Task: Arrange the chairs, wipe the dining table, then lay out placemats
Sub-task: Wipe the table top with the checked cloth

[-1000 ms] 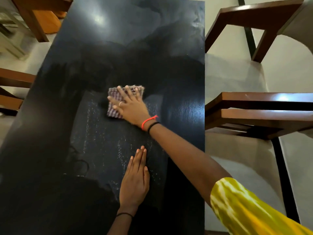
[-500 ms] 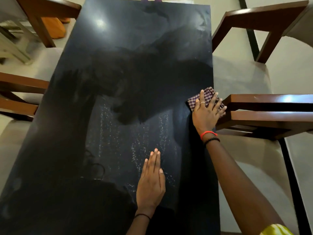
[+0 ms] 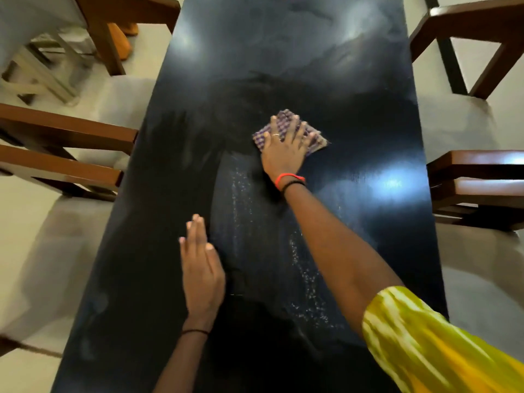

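A long glossy black dining table [image 3: 354,80] fills the middle of the view. My right hand [image 3: 285,150] lies flat with spread fingers on a folded purple checked cloth [image 3: 313,143], pressing it onto the tabletop near the centre. My left hand [image 3: 201,268] rests flat on the table nearer to me, fingers straight and together. Pale streaks of moisture [image 3: 241,191] run along the surface between the two hands.
Wooden chairs with pale seats stand at both long sides: two on the left [image 3: 65,154] [image 3: 127,12], two on the right [image 3: 479,182] [image 3: 482,26]. The floor is light tile. A pale metal frame [image 3: 42,78] stands at the far left.
My right hand has swept the cloth from the table's right edge back toward the centre. The view has shifted, so my left hand appears further left.
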